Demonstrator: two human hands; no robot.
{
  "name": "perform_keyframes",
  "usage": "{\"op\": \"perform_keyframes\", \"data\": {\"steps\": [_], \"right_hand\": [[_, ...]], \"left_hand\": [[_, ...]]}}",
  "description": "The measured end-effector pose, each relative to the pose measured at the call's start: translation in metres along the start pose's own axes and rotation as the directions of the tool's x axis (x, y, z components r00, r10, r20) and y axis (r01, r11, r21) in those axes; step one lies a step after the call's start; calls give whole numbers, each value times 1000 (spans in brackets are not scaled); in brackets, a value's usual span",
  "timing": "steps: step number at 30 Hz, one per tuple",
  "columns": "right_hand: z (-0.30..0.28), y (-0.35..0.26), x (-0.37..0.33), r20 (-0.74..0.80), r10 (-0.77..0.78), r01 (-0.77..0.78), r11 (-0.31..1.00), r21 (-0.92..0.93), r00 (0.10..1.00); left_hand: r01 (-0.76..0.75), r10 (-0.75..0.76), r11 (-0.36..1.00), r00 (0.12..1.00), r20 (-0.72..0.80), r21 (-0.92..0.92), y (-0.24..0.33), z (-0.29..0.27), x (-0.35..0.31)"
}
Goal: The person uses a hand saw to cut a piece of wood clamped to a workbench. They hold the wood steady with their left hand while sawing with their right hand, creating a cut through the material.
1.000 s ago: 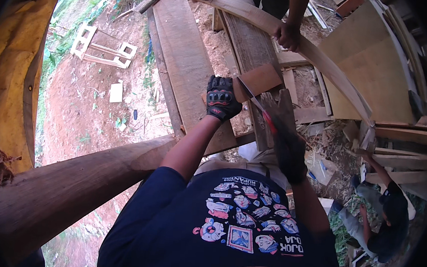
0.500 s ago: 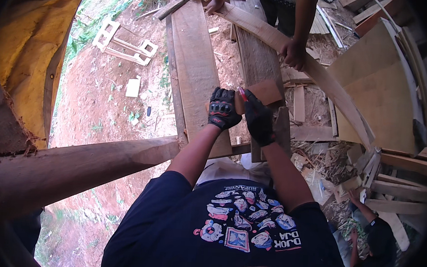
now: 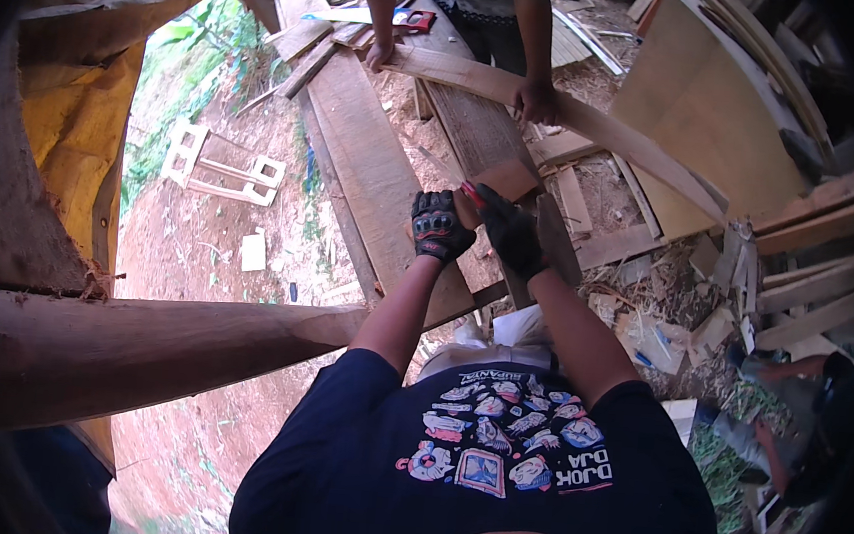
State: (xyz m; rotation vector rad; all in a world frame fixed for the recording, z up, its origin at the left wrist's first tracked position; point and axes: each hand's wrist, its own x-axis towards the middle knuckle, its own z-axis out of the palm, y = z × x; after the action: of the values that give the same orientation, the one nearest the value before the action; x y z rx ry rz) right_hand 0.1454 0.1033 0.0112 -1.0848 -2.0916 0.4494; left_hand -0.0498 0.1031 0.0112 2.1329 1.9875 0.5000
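Both my hands wear black gloves and meet over the gap between two long planks. My left hand (image 3: 442, 226) is closed round the near left end of a short brown wooden board (image 3: 507, 181), its fingers curled. My right hand (image 3: 511, 235) lies against the same board's near side, fingers closed, with a small red object (image 3: 471, 192) showing at the fingertips; its kind is too small to tell. Beneath my left hand runs a wide plank (image 3: 367, 132). A second, darker plank (image 3: 474, 120) passes under the board's far end.
Across the planks, a co-worker's hands (image 3: 537, 102) hold a long curved board (image 3: 617, 141). A red-handled handsaw (image 3: 413, 21) lies beyond. A thick log (image 3: 160, 351) stands left, a small wooden frame (image 3: 222, 166) on the ground. Scrap wood and another person (image 3: 786, 426) are at right.
The whole view has shifted, bringing the handsaw fully into sight. My hands stay on the short board, with the right fingertips slightly nearer the left hand. The co-worker still holds the curved board.
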Motion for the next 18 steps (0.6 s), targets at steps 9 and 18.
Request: {"op": "perform_keyframes", "data": {"steps": [9, 18], "right_hand": [[0, -22, -7, 70, 296, -303, 945, 123, 953], [5, -5, -5, 42, 318, -320, 925, 208, 947]], "left_hand": [[-21, 20, 1000, 1000, 23, 22, -4, 4, -1], [22, -21, 1000, 998, 63, -8, 3, -5, -2]]}}
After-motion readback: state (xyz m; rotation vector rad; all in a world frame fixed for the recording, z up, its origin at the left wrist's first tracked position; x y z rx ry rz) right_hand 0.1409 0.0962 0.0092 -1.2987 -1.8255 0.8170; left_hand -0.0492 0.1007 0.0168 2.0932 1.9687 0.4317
